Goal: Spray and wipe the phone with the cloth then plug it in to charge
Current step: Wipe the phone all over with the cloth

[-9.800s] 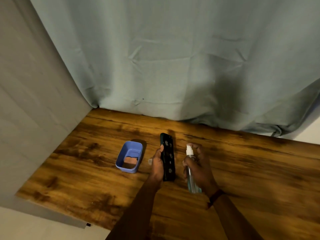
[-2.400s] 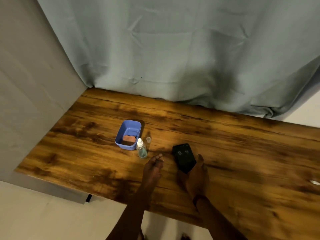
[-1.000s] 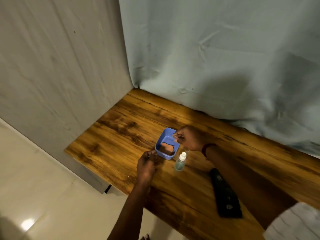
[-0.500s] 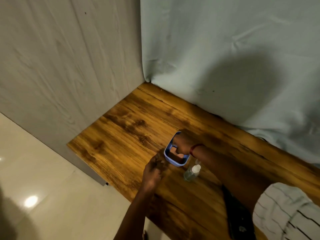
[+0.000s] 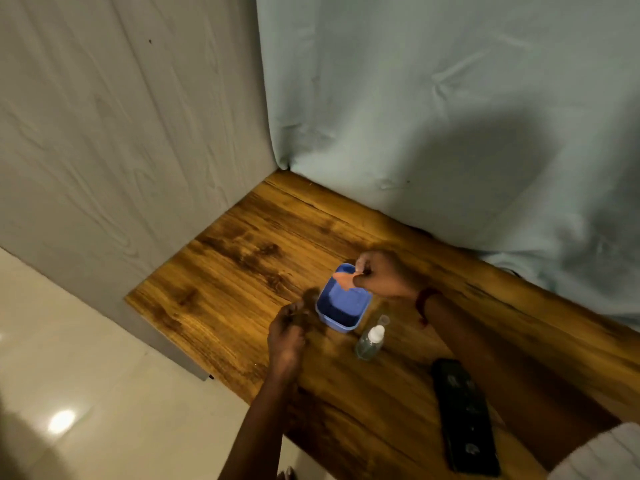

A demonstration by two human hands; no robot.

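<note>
Fingers (image 5: 362,267) of the right hand (image 5: 385,276) pinch a corner of the soft, light-looking cloth (image 5: 343,281), limp just under them above the blue tub (image 5: 341,326), the left hand (image 5: 287,336) loosely curled and empty, the probably slick phone (image 5: 464,414) flat on the counter (image 5: 242,271), well apart.

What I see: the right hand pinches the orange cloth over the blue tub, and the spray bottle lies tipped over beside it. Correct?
Not quite. In the head view the spray bottle stands upright beside the blue tub, not tipped over. The rest holds: the right hand pinches the orange cloth over the tub.
</note>
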